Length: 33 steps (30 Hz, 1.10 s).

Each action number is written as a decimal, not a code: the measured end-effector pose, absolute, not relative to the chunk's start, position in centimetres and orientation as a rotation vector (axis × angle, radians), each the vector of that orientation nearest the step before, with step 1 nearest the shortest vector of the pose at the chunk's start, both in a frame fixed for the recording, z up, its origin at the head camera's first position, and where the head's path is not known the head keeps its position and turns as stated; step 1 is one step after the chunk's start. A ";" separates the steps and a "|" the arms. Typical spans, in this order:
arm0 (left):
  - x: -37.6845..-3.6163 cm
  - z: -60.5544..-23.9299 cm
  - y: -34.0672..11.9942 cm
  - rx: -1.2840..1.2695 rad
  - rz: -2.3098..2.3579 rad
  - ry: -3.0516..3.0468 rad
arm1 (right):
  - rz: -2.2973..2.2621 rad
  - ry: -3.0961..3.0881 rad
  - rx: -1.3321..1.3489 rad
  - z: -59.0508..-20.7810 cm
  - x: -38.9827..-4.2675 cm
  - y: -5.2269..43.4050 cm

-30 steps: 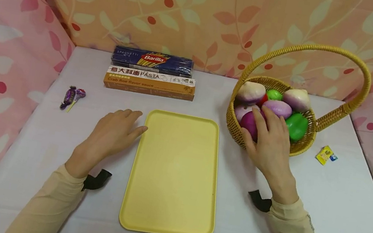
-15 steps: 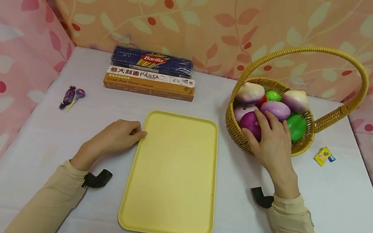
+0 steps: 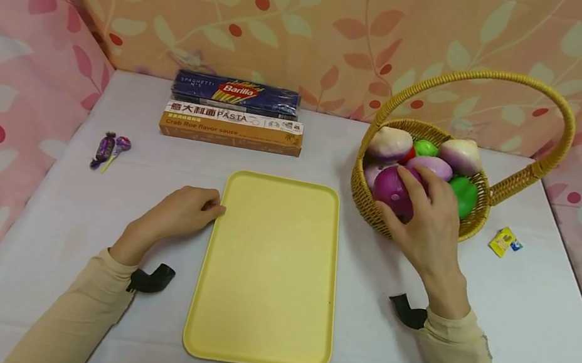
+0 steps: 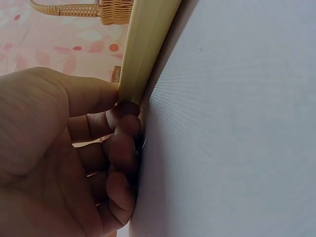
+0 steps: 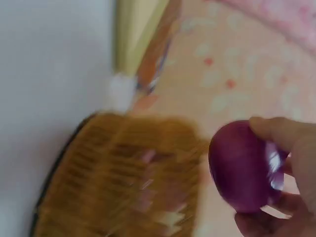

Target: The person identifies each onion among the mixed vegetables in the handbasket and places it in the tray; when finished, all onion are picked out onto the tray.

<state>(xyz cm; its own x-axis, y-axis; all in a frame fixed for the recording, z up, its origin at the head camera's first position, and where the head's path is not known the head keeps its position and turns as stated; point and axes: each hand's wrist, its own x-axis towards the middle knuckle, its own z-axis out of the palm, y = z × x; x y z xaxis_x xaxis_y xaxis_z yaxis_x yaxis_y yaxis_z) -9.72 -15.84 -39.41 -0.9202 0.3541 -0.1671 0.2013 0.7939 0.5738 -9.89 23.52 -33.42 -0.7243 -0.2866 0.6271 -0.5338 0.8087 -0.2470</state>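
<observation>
My right hand (image 3: 428, 232) grips a glossy, round purple onion (image 3: 391, 188), thumb on one side and fingers on the other. In the right wrist view the onion (image 5: 242, 168) stands above the rim of the wicker basket (image 5: 113, 182). Around it in the basket (image 3: 364, 203) lie white-and-purple turnips (image 3: 460, 156), a lilac oval vegetable (image 3: 430, 165) and a green pepper (image 3: 462, 196). My left hand (image 3: 177, 214) pinches the left edge of the yellow tray (image 3: 270, 273); in the left wrist view its thumb lies on the tray rim (image 4: 145, 49) with the fingers curled beneath.
Behind the tray lie a pasta box (image 3: 231, 129) and a blue spaghetti pack (image 3: 236, 94). Wrapped sweets (image 3: 105, 149) and a lollipop (image 3: 122, 144) are at the left, a yellow packet (image 3: 502, 241) at the right. The basket's tall handle (image 3: 490, 75) arches up over its right side.
My left hand has curled its fingers and taken hold of the tray's edge. My right hand has closed round the purple onion and lifted it slightly among the other vegetables.
</observation>
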 end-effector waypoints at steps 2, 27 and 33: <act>-9.7 -39.4 -15.8 0.428 0.829 2.714 | 0.608 -2.426 0.708 -32.8 -8.8 22.6; -9.8 -39.5 -15.8 0.413 0.809 2.717 | 0.515 -2.594 1.945 -36.4 -0.5 14.3; -9.8 -39.6 -15.8 0.410 0.797 2.718 | 0.490 -2.623 1.984 -36.1 -0.2 14.3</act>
<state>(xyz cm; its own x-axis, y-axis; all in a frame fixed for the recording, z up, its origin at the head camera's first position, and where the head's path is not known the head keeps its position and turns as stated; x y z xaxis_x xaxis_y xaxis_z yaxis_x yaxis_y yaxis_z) -9.81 -15.82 -39.58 -0.9209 0.3438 -0.1839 0.1900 0.8076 0.5582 -0.25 14.35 -36.11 -0.2769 -0.9604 0.0301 -0.9066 0.2507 -0.3394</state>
